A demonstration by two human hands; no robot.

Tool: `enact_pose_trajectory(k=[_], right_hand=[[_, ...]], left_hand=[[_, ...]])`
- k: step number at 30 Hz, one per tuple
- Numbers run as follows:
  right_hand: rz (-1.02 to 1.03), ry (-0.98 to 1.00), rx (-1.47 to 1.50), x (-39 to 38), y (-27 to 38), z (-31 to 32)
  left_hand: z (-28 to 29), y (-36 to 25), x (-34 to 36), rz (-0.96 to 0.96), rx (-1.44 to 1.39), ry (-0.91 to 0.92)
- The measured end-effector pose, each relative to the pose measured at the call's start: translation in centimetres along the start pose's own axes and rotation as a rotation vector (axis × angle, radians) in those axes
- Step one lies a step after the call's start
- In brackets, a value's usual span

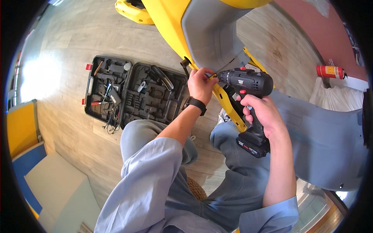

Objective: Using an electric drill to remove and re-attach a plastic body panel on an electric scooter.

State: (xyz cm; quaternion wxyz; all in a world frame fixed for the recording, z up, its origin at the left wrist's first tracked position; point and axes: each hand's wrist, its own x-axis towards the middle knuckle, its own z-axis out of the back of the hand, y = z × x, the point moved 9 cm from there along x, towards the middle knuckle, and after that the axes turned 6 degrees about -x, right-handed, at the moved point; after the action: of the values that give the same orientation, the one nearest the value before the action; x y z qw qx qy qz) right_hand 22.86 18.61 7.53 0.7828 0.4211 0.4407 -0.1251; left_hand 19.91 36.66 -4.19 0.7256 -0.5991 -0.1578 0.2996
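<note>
My right hand (264,112) is wrapped round the grip of a black cordless drill (252,81) with red buttons and a battery at its base. The drill points left, its chuck close to the fingertips of my left hand (202,85). Those fingers are pinched together at the upper end of a yellow strip-like part (233,110); what they hold is too small to make out. This part borders the grey and yellow plastic body (206,33) of a large vehicle-like thing. A black watch is on my left wrist.
An open black tool case (134,112) with hand tools and cables lies on the wooden floor to the left. A large grey panel (314,132) spreads to my right. Farther right is a red fire extinguisher (330,72). Coloured boards (54,178) stand at the lower left.
</note>
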Motion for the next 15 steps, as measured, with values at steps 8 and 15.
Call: enact_pose_trajectory(k=[8,15], right_hand=[[-0.023,-0.002,0.006,-0.3,0.0,0.3],[-0.032,0.018,0.0,-0.7,0.3,0.4]], left_hand=[[-0.2,0.1,-0.1,-0.012,-0.015,-0.017],[-0.5,-0.1,-0.1,0.007,-0.018,0.013]])
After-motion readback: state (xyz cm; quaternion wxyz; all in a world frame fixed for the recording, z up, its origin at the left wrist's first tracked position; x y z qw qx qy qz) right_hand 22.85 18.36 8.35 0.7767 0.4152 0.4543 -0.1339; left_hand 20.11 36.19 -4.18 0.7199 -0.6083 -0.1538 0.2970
